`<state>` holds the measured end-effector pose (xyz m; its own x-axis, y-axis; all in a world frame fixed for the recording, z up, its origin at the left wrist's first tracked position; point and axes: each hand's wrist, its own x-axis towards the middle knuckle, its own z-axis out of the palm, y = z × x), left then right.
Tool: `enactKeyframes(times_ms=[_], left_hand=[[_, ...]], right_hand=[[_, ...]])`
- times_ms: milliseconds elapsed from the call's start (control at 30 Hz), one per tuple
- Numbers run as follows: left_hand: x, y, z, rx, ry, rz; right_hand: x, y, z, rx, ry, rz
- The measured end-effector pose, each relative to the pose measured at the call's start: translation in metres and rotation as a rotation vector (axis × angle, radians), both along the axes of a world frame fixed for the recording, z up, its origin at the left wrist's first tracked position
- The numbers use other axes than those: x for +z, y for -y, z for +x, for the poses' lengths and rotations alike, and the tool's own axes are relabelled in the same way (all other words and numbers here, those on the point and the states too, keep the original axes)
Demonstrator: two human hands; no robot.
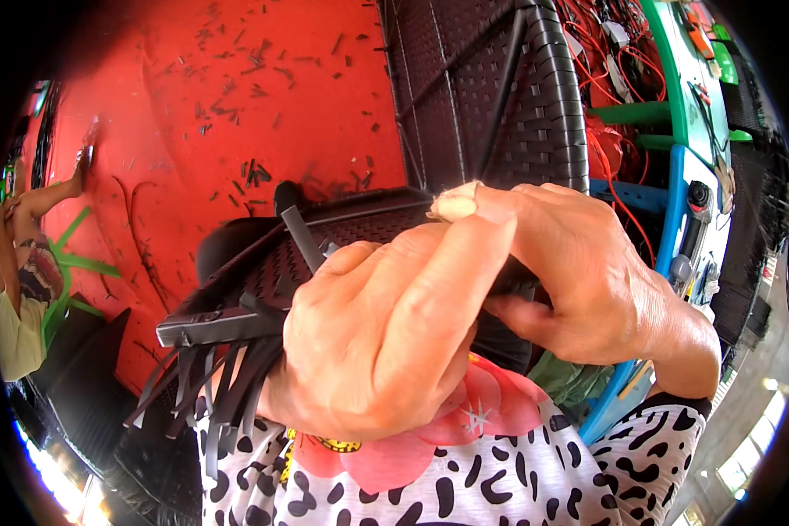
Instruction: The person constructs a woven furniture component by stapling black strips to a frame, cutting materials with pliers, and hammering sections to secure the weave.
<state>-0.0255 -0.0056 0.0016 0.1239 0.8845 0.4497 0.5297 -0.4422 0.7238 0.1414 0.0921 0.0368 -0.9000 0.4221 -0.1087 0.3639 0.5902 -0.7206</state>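
So, left hand: just under centre at 6 to 7 o'clock, back facing up, fingers bent inward. Can't tell what it's gripping, tips are mostly hidden.

Right hand: out at 3 o'clock, coming in from the side and meeting the left one near the middle. Fingers curled, thumb tucked under, and honestly can't tell what's pinched there either.

Finger wrap: beige, right where the hands meet, just past centre toward 1 o'clock. Can't say which hand's finger it's on.

Woven panel: dark and basket-like, standing at 1 o'clock above the hands, with a lower woven section running down toward 11 o'clock, partly behind the left hand.

Frame bar: at 8 o'clock beside the left hand, loose dark strips hanging off it.

Flat stick-up piece: grey, tilted, between 9 and 10 o'clock.

Floor: bright red, dark scraps scattered from 10 to 12 o'clock.

Other person: way over at 9 o'clock, near green bars.

Right side: red cables around 2 o'clock, then a blue-edged bench with a tool on it.
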Motion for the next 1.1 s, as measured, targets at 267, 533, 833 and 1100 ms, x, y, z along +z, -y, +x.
enactKeyframes(times_ms=[267, 533, 833, 1100], left_hand=[[-0.004, 0.004, 0.005, 0.070, 0.159, 0.062], [-0.004, 0.002, -0.001, -0.017, 0.146, -0.044], [0.000, 0.008, -0.006, 0.017, 0.118, -0.021], [-0.007, -0.001, -0.002, -0.091, 0.081, 0.005]], right_hand=[[-0.023, 0.013, 0.010, -0.026, -0.412, 0.276], [-0.052, 0.036, 0.027, -0.055, -0.650, 0.588], [-0.042, 0.045, -0.001, -0.320, -0.453, 0.636], [-0.056, 0.077, 0.015, -0.521, -0.726, 0.455]])
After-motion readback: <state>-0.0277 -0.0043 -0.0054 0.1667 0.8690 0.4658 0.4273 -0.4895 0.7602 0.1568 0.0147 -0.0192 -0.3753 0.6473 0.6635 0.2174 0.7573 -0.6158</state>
